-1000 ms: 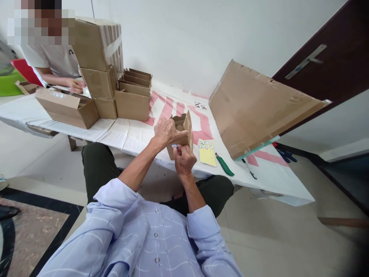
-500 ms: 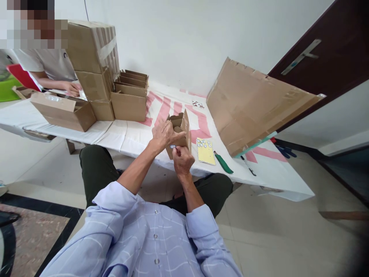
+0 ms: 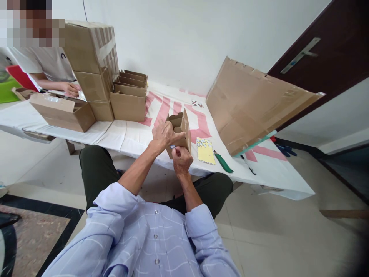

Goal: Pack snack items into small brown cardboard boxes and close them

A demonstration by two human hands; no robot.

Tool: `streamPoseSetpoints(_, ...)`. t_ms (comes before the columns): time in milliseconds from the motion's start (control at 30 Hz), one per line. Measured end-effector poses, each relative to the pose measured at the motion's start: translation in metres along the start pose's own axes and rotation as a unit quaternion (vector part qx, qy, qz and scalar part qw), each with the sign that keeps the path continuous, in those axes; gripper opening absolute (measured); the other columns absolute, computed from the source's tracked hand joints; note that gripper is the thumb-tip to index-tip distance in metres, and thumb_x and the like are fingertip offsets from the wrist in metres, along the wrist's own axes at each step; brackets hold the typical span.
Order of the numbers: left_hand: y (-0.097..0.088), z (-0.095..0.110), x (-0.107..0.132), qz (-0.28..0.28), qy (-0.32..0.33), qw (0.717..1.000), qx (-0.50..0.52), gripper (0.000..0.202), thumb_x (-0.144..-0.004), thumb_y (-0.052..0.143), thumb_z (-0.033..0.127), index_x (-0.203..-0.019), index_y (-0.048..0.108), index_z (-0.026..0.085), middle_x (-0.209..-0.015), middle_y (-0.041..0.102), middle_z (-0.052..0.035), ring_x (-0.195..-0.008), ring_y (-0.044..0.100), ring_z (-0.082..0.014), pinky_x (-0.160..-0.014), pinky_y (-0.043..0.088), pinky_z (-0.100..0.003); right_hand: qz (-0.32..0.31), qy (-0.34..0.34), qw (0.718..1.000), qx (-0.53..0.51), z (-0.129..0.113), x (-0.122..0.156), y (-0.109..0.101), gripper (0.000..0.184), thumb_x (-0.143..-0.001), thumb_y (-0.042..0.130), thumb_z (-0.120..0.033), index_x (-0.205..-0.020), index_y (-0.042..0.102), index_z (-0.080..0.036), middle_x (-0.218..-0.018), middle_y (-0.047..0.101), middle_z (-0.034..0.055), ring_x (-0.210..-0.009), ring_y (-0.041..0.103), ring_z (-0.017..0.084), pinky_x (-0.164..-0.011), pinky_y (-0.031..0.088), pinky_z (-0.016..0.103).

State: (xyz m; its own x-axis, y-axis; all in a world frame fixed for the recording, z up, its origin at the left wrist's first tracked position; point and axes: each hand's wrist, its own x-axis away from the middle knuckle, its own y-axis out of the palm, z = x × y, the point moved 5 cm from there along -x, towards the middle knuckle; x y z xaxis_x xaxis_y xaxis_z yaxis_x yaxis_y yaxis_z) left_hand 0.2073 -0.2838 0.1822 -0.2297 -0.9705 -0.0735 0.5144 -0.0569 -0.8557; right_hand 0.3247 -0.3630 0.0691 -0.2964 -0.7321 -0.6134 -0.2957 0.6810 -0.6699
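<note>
Steadying: our left hand (image 3: 163, 134) on the small box (image 3: 187, 127), can't tell how tight
Pale label (image 3: 172, 146): looks pinched by our right hand (image 3: 182, 159) (the nearer one), at the box's near wall
Box's long axis: away from us, seemingly

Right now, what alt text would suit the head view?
A person's left hand rests on a small open cardboard box while the right hand touches a pale piece at its near side. A yellow sheet and green tool lie to the right, stacked cartons left.

Stacked cartons (image 3: 93, 86) left of box (image 3: 188, 132); sticker sheet (image 3: 206, 156) right of box; cutter (image 3: 223, 161) right of sheet.
</note>
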Motion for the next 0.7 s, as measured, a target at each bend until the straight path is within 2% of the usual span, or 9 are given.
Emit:
streamPoseSetpoints(100, 0.0, 0.001, 0.0, 0.0, -0.003, 1.0, -0.007, 0.079, -0.088, 0.069, 0.076, -0.138, 0.068, 0.015, -0.148, 0.062, -0.0243, -0.128, 0.068, -0.04, -0.109, 0.054, -0.045, 0.028, -0.022, 0.999, -0.008, 0.003, 0.002, 0.002, 0.029, -0.102, 0.06, -0.024, -0.075, 0.072, -0.025, -0.075, 0.075, 0.006, -0.076, 0.071, 0.022, -0.078, 0.052, 0.031)
streamPoseSetpoints(267, 0.001, 0.001, 0.002, 0.01, -0.006, 1.0, -0.015, 0.08, -0.09, 0.067, 0.076, -0.14, 0.068, 0.013, -0.149, 0.061, -0.0244, -0.129, 0.069, -0.0384, -0.109, 0.054, -0.044, 0.106, -0.038, 0.993, -0.027, 0.008, 0.005, 0.004, 0.018, -0.099, 0.066, -0.025, -0.085, 0.076, -0.023, -0.074, 0.074, 0.0035, -0.072, 0.069, 0.02, -0.075, 0.051, 0.03)
streamPoseSetpoints(467, 0.001, 0.0, 0.001, 0.003, -0.012, 1.0, -0.013, 0.082, -0.088, 0.068, 0.077, -0.141, 0.069, 0.013, -0.149, 0.061, -0.0245, -0.127, 0.07, -0.0392, -0.109, 0.054, -0.045, 0.073, -0.037, 0.996, -0.036, 0.008, 0.002, 0.011, 0.027, -0.099, 0.064, -0.024, -0.073, 0.069, -0.024, -0.071, 0.072, 0.0031, -0.07, 0.067, 0.019, -0.073, 0.049, 0.03)
streamPoseSetpoints(633, 0.002, 0.0, 0.001, 0.008, -0.002, 1.0, 0.0, 0.081, -0.087, 0.07, 0.076, -0.141, 0.068, 0.016, -0.148, 0.062, -0.0241, -0.13, 0.068, -0.0407, -0.11, 0.054, -0.047, 0.078, -0.018, 0.996, -0.044, 0.005, 0.003, 0.013, 0.028, -0.098, 0.061, -0.021, -0.07, 0.065, -0.025, -0.071, 0.071, 0.003, -0.071, 0.065, 0.019, -0.074, 0.049, 0.03)
streamPoseSetpoints(700, 0.002, 0.0, 0.001, 0.007, -0.001, 1.0, 0.002, 0.079, -0.087, 0.07, 0.076, -0.139, 0.069, 0.016, -0.147, 0.063, -0.0242, -0.131, 0.068, -0.0422, -0.109, 0.054, -0.048, 0.07, -0.031, 0.995, -0.058, -0.001, 0.006, 0.011, 0.03, -0.098, 0.061, -0.02, -0.068, 0.062, -0.025, -0.069, 0.068, 0.0022, -0.069, 0.063, 0.018, -0.075, 0.049, 0.029)
